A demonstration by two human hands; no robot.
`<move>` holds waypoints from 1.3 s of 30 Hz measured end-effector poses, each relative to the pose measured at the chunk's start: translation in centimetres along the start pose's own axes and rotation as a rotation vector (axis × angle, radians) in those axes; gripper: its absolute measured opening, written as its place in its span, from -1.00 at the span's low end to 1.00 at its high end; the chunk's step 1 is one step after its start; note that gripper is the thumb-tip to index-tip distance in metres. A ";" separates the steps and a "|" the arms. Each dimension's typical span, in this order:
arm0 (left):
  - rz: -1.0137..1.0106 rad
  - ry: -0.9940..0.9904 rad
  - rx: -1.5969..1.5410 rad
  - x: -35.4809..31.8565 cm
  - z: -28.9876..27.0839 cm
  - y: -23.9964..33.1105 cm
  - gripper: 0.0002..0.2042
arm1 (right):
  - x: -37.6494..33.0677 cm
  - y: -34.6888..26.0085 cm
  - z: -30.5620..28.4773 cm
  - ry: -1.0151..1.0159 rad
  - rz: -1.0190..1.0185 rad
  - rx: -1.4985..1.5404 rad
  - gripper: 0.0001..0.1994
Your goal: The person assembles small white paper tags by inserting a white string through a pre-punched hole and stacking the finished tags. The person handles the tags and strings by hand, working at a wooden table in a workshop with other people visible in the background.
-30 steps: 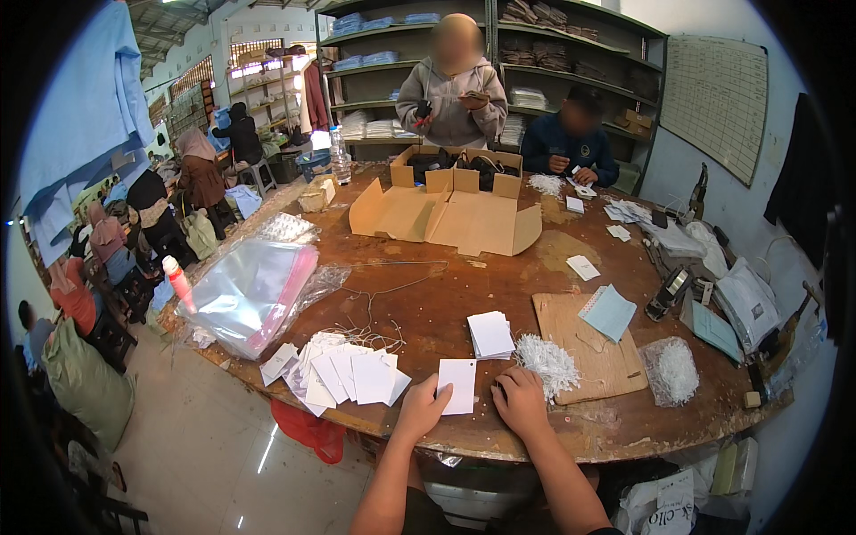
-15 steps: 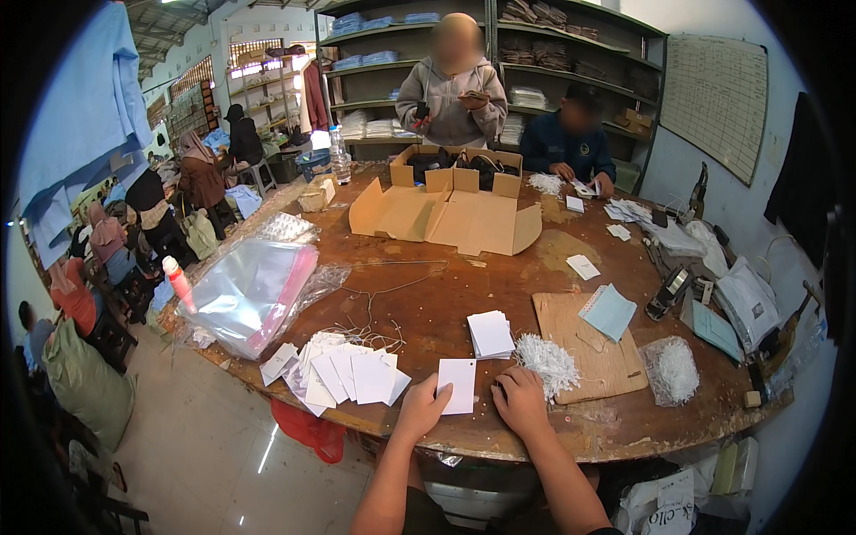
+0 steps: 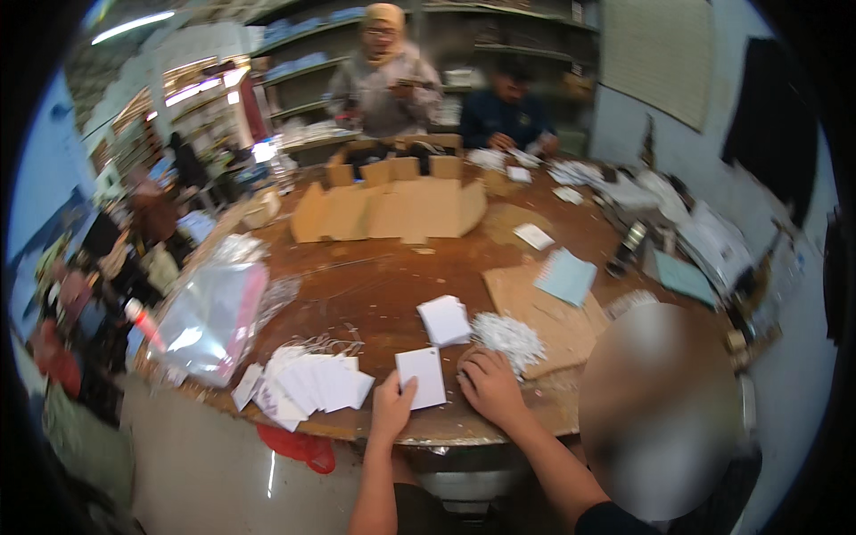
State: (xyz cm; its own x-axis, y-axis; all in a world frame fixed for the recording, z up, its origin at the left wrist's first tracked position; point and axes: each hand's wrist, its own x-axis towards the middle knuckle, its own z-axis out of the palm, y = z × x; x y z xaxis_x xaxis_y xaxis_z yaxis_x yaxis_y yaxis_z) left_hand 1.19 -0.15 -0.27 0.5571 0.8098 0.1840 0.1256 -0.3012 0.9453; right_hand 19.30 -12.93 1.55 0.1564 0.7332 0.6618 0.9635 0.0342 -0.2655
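Observation:
My left hand (image 3: 392,408) grips a blank white card tag (image 3: 422,378) by its left edge, thumb on top. A small hole shows near the tag's upper corner. My right hand (image 3: 491,385) rests at the table's near side with its fingers curled in; anything between them is too blurred to make out. Beside its fingers lies a heap of white string fasteners (image 3: 510,341). A neat stack of white tags (image 3: 444,321) sits just beyond my hands. To the left, many tags with strings (image 3: 312,383) lie fanned out, overlapping.
Clear plastic bags (image 3: 209,312) lie at the left. Across the brown table (image 3: 357,285) stands an opened cardboard box (image 3: 392,209). A wooden board (image 3: 522,294) carries a light blue sheet (image 3: 566,276). Two people are beyond the table. A large blurred patch covers the lower right.
The whole view has swung to the right and blurred, so the table appears further left. A blurred round patch has come up at lower right. My hands keep nearly the same pose, tag still held.

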 end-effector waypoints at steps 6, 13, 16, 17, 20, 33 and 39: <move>0.021 -0.328 -0.231 -2.2 7.4 4.9 -0.73 | -6.8 0.1 -7.0 0.072 0.199 -0.094 -0.67; 0.139 -0.804 -0.115 -8.1 21.0 9.4 -0.75 | -20.5 -0.3 -17.6 0.164 0.575 -0.303 -0.67; 0.279 -1.001 -0.075 -10.0 26.8 10.7 -0.76 | -25.7 -0.6 -20.7 0.202 0.710 -0.402 -0.66; 0.314 -1.056 -0.058 -10.6 28.6 11.1 -0.76 | -27.2 -0.5 -21.4 0.209 0.761 -0.424 -0.66; 0.461 -1.088 0.092 -11.3 32.5 12.3 -0.75 | -31.9 0.0 -22.5 0.252 0.877 -0.468 -0.69; 0.335 -0.993 -0.095 -8.1 35.9 12.3 -0.77 | -48.2 14.7 -14.8 0.337 1.433 -0.422 -0.67; 0.336 -1.015 -0.087 -8.0 35.6 12.3 -0.77 | -48.0 16.7 -14.1 0.274 1.510 -0.425 -0.55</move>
State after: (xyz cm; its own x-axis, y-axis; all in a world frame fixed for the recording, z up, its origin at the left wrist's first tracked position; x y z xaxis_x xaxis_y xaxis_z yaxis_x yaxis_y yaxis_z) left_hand 27.50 -28.31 0.32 0.9791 -0.1171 0.1662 -0.1979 -0.3613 0.9112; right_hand 30.95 -57.11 -24.78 0.9698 -0.2241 0.0959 -0.1258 -0.7971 -0.5907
